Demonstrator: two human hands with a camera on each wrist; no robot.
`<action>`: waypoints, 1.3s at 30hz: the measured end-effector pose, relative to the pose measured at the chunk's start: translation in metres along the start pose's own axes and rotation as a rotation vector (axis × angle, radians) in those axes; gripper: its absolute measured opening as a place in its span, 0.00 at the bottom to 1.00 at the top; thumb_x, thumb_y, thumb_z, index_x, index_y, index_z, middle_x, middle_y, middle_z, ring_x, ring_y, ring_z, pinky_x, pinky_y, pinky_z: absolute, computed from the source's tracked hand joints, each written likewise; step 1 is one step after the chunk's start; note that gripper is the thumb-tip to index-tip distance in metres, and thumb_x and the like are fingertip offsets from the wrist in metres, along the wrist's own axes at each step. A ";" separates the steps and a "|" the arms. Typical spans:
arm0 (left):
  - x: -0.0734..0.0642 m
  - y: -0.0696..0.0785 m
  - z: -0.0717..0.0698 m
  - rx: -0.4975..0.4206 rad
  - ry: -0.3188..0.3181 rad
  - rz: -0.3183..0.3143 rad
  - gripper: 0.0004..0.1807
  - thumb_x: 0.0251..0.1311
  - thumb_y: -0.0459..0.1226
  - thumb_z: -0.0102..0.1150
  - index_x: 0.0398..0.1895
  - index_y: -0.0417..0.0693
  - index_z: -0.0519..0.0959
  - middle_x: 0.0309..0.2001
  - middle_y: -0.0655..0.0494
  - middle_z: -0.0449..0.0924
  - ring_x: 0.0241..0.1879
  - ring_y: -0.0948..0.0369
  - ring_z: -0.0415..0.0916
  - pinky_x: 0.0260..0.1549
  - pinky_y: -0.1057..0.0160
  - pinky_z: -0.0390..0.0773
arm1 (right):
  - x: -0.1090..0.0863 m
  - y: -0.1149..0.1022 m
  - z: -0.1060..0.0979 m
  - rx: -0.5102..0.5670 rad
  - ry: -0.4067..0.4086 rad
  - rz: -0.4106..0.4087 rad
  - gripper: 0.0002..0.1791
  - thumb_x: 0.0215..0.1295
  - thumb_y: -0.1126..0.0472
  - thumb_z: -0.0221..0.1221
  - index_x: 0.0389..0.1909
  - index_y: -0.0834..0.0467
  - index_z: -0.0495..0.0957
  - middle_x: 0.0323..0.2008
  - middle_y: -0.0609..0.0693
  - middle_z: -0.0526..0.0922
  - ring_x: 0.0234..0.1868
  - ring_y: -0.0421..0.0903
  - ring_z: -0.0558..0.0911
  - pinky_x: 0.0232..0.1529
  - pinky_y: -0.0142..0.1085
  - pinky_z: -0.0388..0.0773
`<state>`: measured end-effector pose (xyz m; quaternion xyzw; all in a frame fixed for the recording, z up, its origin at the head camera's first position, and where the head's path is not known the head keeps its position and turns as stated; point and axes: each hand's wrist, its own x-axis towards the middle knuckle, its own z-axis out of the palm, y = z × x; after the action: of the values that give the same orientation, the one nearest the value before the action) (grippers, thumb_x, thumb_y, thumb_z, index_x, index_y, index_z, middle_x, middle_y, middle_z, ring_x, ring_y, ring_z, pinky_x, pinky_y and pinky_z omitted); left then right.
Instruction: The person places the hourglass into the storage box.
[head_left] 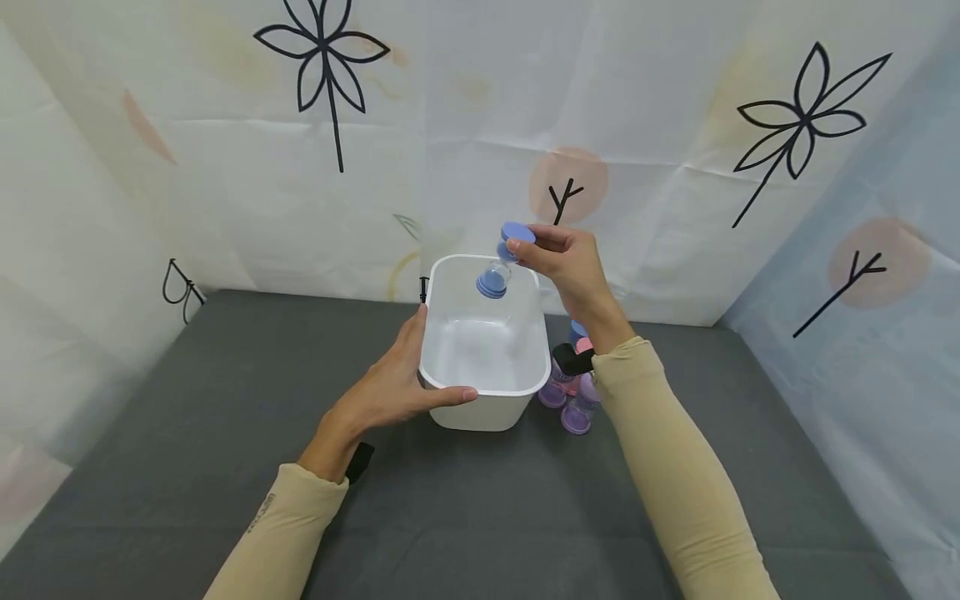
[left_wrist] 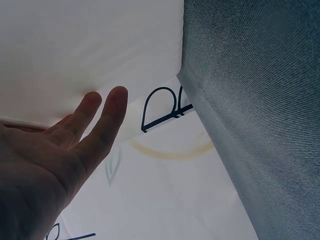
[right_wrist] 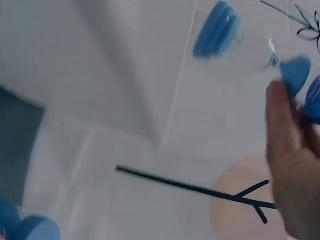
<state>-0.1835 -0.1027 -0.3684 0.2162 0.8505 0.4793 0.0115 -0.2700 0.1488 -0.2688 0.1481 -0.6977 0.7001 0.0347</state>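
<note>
My right hand (head_left: 568,265) pinches a sand timer (head_left: 492,283) by its upper end. The timer has blue ends and a clear middle, and it hangs tilted over the far half of a white plastic bin (head_left: 480,413). In the right wrist view, its ribbed blue end (right_wrist: 217,31) points away from the fingers. My left hand (head_left: 388,385) rests against the bin, thumb along the front rim and fingers on the left outer wall. Those fingers (left_wrist: 112,112) are nearly straight in the left wrist view. The bin's visible floor is bare.
Several more timers, including a purple one (head_left: 577,417), stand just right of the bin, partly hidden by my right wrist. Dark grey cloth covers the table (head_left: 225,433). A printed white curtain (head_left: 480,125) hangs close behind the bin.
</note>
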 end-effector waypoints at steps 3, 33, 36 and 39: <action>0.000 0.000 0.000 -0.003 -0.001 -0.005 0.72 0.44 0.63 0.77 0.82 0.72 0.31 0.77 0.57 0.45 0.59 0.54 0.68 0.55 0.43 0.73 | 0.010 0.008 0.010 0.027 0.022 0.048 0.22 0.62 0.70 0.69 0.55 0.74 0.79 0.42 0.56 0.87 0.42 0.46 0.87 0.54 0.41 0.80; -0.002 -0.001 0.000 -0.008 -0.022 -0.062 0.73 0.45 0.65 0.74 0.81 0.71 0.26 0.80 0.58 0.36 0.69 0.44 0.61 0.63 0.40 0.67 | 0.038 0.033 0.059 -0.068 0.066 0.246 0.22 0.61 0.65 0.72 0.54 0.71 0.80 0.49 0.62 0.84 0.48 0.53 0.86 0.50 0.37 0.81; -0.001 0.000 -0.001 0.003 -0.022 -0.062 0.74 0.45 0.66 0.74 0.81 0.67 0.26 0.81 0.58 0.35 0.71 0.45 0.58 0.64 0.41 0.65 | 0.040 0.042 0.061 -0.098 0.056 0.299 0.22 0.61 0.66 0.72 0.53 0.71 0.80 0.49 0.62 0.84 0.49 0.53 0.86 0.50 0.37 0.81; -0.001 0.000 -0.001 0.005 -0.025 -0.052 0.74 0.46 0.66 0.74 0.82 0.65 0.26 0.81 0.58 0.35 0.73 0.46 0.57 0.65 0.42 0.64 | 0.041 0.047 0.063 -0.142 0.041 0.353 0.22 0.60 0.66 0.72 0.53 0.71 0.80 0.49 0.62 0.84 0.49 0.53 0.85 0.50 0.36 0.81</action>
<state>-0.1830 -0.1039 -0.3675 0.2000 0.8568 0.4741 0.0341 -0.3110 0.0792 -0.3053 0.0062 -0.7597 0.6471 -0.0640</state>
